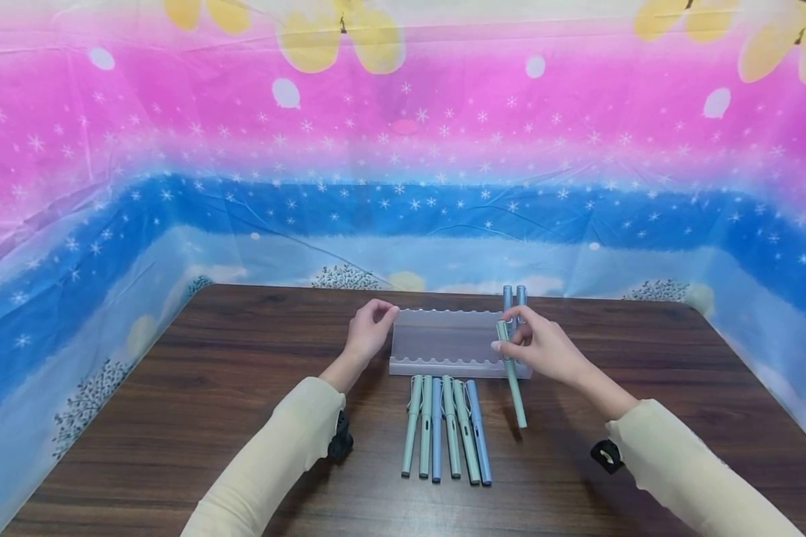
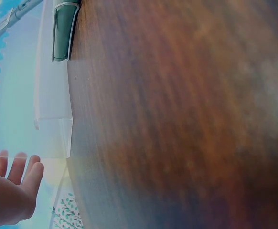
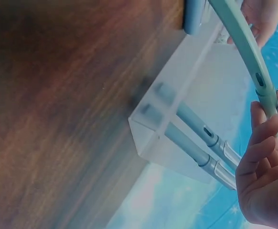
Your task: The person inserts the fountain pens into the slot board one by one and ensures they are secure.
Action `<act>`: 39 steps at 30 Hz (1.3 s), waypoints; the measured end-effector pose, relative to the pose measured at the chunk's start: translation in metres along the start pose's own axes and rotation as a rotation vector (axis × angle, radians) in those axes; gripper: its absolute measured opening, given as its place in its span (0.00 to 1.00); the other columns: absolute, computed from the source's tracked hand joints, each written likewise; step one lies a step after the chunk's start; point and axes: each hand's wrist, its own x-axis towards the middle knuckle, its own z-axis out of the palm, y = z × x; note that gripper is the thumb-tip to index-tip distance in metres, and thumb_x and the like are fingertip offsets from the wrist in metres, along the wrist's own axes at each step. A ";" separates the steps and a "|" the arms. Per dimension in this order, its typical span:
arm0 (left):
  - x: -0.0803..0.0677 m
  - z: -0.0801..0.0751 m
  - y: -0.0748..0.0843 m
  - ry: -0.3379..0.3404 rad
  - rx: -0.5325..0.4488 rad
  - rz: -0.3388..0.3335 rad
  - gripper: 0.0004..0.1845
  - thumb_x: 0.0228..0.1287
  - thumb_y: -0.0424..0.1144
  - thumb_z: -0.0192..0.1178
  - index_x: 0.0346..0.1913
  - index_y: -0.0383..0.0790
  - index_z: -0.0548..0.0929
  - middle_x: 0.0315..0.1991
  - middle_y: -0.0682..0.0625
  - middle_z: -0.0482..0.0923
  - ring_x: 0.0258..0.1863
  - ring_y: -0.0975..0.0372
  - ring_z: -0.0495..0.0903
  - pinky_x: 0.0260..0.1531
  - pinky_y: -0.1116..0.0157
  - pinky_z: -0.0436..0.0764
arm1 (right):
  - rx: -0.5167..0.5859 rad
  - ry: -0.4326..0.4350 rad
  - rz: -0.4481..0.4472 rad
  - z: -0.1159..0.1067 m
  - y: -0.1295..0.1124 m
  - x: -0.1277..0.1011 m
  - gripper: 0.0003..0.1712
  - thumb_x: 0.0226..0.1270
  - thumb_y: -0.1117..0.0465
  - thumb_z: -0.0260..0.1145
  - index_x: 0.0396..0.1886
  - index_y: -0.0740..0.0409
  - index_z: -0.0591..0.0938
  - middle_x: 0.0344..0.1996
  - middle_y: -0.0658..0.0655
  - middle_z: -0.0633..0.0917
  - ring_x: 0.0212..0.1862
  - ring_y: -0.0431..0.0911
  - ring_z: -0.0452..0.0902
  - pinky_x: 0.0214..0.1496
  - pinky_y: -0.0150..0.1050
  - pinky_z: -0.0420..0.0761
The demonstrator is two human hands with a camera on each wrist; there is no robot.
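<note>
A translucent stepped pen stand (image 1: 450, 335) with scalloped ledges stands on the table. My left hand (image 1: 369, 330) holds its upper left corner between thumb and fingers; in the left wrist view the fingertips lie at its end edge. Between thumb and fingers of my right hand (image 1: 542, 344), a light green pen (image 1: 513, 380) is pinched near its clipped cap, tilted in front of the stand's right part. Two blue pens (image 3: 191, 145) lean in the stand's rightmost slots, caps up. In front of the stand, several green and blue pens (image 1: 451, 432) lie side by side.
The dark wooden table (image 1: 242, 418) reaches out on both sides of the stand. Behind it hangs a pink and blue patterned cloth (image 1: 403, 201), also along the left and right sides. Black straps (image 1: 339, 438) sit at both sleeves.
</note>
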 end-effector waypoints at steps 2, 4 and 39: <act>0.001 0.000 0.000 -0.001 0.001 0.000 0.12 0.61 0.40 0.54 0.39 0.34 0.77 0.38 0.44 0.77 0.40 0.55 0.74 0.43 0.61 0.71 | 0.010 0.019 0.013 -0.002 -0.001 0.003 0.26 0.55 0.50 0.64 0.50 0.54 0.67 0.21 0.50 0.80 0.16 0.48 0.71 0.16 0.40 0.71; 0.001 0.000 0.000 -0.001 0.002 0.001 0.12 0.61 0.40 0.54 0.39 0.34 0.77 0.38 0.44 0.77 0.41 0.55 0.74 0.44 0.61 0.71 | 0.012 0.040 0.020 -0.005 -0.003 0.006 0.26 0.55 0.50 0.64 0.50 0.55 0.67 0.21 0.50 0.80 0.19 0.50 0.72 0.17 0.40 0.72; -0.001 0.000 0.000 -0.004 0.012 -0.004 0.11 0.62 0.41 0.54 0.39 0.34 0.77 0.38 0.44 0.77 0.40 0.55 0.74 0.42 0.60 0.71 | -0.211 0.510 -0.127 0.006 0.002 0.034 0.24 0.56 0.52 0.64 0.50 0.52 0.69 0.21 0.49 0.80 0.17 0.38 0.70 0.16 0.36 0.68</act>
